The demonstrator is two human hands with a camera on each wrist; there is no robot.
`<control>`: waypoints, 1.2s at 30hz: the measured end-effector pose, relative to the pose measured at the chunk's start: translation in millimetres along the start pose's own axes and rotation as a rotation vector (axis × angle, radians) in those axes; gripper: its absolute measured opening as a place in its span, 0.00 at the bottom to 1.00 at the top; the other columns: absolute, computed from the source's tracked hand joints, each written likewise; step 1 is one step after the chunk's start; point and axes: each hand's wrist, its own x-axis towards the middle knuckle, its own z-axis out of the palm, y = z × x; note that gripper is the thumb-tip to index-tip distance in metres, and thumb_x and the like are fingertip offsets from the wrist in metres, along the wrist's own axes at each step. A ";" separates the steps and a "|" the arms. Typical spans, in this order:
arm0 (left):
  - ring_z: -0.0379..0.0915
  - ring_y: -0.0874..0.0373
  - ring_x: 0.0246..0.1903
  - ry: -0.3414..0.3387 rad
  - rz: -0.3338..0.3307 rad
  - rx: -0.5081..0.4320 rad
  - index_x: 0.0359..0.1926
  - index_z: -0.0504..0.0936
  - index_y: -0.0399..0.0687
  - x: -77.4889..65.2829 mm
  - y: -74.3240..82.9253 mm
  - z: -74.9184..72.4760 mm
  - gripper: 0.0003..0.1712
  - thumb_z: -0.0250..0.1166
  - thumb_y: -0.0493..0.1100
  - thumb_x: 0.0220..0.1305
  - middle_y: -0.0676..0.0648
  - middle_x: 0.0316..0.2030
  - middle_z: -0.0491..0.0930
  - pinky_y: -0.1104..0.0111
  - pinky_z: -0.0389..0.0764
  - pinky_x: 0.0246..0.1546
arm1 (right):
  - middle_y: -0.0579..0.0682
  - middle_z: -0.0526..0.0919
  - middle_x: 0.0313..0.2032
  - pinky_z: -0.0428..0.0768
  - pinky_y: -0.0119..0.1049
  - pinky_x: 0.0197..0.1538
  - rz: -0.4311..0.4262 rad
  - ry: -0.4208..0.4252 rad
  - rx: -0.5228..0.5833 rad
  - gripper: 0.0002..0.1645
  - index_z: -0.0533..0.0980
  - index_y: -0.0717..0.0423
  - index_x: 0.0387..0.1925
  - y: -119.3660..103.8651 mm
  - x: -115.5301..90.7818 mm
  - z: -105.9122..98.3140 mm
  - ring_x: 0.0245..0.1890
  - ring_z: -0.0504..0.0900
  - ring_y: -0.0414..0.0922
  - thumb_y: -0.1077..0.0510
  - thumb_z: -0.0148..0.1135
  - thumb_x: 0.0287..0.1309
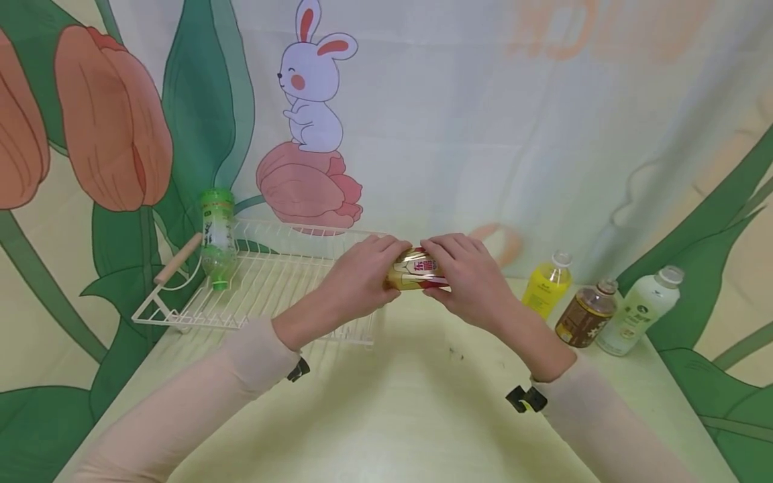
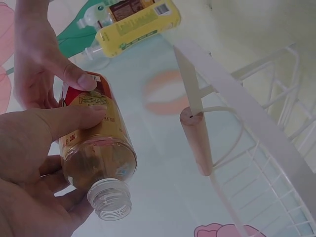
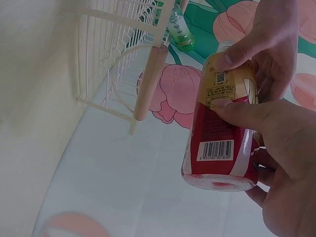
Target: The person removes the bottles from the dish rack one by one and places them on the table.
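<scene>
Both hands hold a plastic drink bottle point(image 1: 417, 270) sideways above the table. Its label is red and gold, and its clear neck has no cap point(image 2: 111, 200). My left hand point(image 1: 360, 276) grips the neck half, thumb along the label. Around the base half is my right hand point(image 1: 470, 285), with its thumb above the barcode in the right wrist view. The bottle point(image 3: 219, 123) looks see-through at its base. To the left of the hands stands a white wire dish rack point(image 1: 284, 282), holding a green bottle point(image 1: 217, 235) upside down at its left end.
On the table's right side stand a yellow drink bottle point(image 1: 546, 288), a brown-labelled bottle point(image 1: 586, 315) and a pale green bottle point(image 1: 640, 312). A wooden handle point(image 1: 178, 258) juts up from the rack's left end. Behind the table hangs a printed curtain point(image 1: 435, 134).
</scene>
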 end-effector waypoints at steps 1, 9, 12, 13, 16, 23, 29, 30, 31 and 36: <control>0.75 0.50 0.56 0.000 0.002 0.004 0.68 0.76 0.41 -0.2 0.0 0.6 0.39 0.82 0.42 0.57 0.46 0.59 0.81 0.62 0.80 0.58 | 0.56 0.81 0.62 0.73 0.54 0.68 -0.004 0.003 -0.001 0.43 0.76 0.61 0.67 0.3 -0.4 0.6 0.63 0.75 0.56 0.53 0.85 0.52; 0.77 0.50 0.54 0.007 0.012 0.020 0.67 0.76 0.41 -0.2 -0.3 3.3 0.39 0.82 0.42 0.57 0.47 0.58 0.82 0.62 0.80 0.56 | 0.56 0.81 0.62 0.73 0.54 0.67 -0.017 -0.011 -0.034 0.44 0.75 0.61 0.67 0.1 -0.4 2.5 0.64 0.75 0.56 0.54 0.85 0.52; 0.77 0.50 0.53 0.010 0.017 0.026 0.67 0.76 0.41 0.1 0.2 3.4 0.37 0.81 0.41 0.58 0.47 0.58 0.82 0.63 0.80 0.56 | 0.56 0.80 0.62 0.74 0.54 0.67 -0.026 -0.029 -0.053 0.44 0.75 0.61 0.68 -0.9 0.2 2.9 0.64 0.75 0.57 0.54 0.85 0.52; 0.77 0.50 0.53 0.009 0.018 0.029 0.67 0.76 0.41 0.3 0.5 3.3 0.37 0.81 0.41 0.58 0.47 0.58 0.82 0.63 0.80 0.56 | 0.56 0.80 0.62 0.74 0.54 0.67 -0.029 -0.034 -0.059 0.45 0.74 0.61 0.68 -1.3 0.4 2.8 0.64 0.75 0.57 0.54 0.85 0.52; 0.76 0.51 0.53 0.003 0.019 0.033 0.67 0.76 0.41 0.9 0.9 3.3 0.38 0.81 0.42 0.58 0.47 0.58 0.82 0.63 0.79 0.56 | 0.57 0.80 0.62 0.75 0.54 0.67 -0.043 -0.041 -0.064 0.45 0.74 0.61 0.68 -1.3 1.1 2.4 0.64 0.75 0.57 0.54 0.85 0.52; 0.76 0.49 0.57 -0.037 0.043 0.053 0.70 0.74 0.42 1.9 -3.5 3.9 0.41 0.81 0.46 0.60 0.46 0.62 0.80 0.61 0.79 0.60 | 0.56 0.80 0.62 0.75 0.54 0.66 -0.056 -0.050 -0.055 0.45 0.74 0.62 0.68 0.5 1.7 -0.7 0.63 0.76 0.56 0.55 0.85 0.52; 0.71 0.47 0.66 -0.096 0.031 0.033 0.75 0.71 0.45 0.3 -15.8 -0.9 0.47 0.81 0.52 0.60 0.46 0.67 0.77 0.57 0.75 0.68 | 0.58 0.79 0.63 0.74 0.56 0.67 -0.018 -0.054 -0.007 0.45 0.73 0.62 0.69 6.2 -2.3 0.5 0.64 0.75 0.57 0.57 0.85 0.52; 0.70 0.47 0.67 -0.101 0.025 0.027 0.75 0.70 0.45 -0.5 -18.5 -2.3 0.47 0.81 0.52 0.60 0.46 0.68 0.76 0.56 0.74 0.69 | 0.58 0.79 0.63 0.74 0.56 0.66 -0.008 -0.052 0.000 0.45 0.73 0.62 0.69 8.1 -3.2 1.2 0.64 0.75 0.57 0.57 0.84 0.52; 0.70 0.46 0.68 -0.104 0.020 0.022 0.76 0.70 0.45 -1.4 -21.3 -4.0 0.48 0.82 0.52 0.60 0.46 0.69 0.75 0.55 0.74 0.69 | 0.57 0.79 0.63 0.74 0.56 0.66 0.003 -0.047 0.006 0.45 0.73 0.61 0.69 10.2 -4.1 1.7 0.64 0.75 0.57 0.58 0.85 0.52; 0.66 0.45 0.73 -0.102 -0.028 0.016 0.78 0.66 0.44 -9.0 -38.8 -13.6 0.51 0.82 0.50 0.60 0.44 0.74 0.71 0.52 0.69 0.73 | 0.57 0.78 0.64 0.74 0.58 0.65 0.048 -0.036 0.023 0.46 0.72 0.60 0.70 21.6 -7.1 2.1 0.65 0.73 0.57 0.58 0.84 0.53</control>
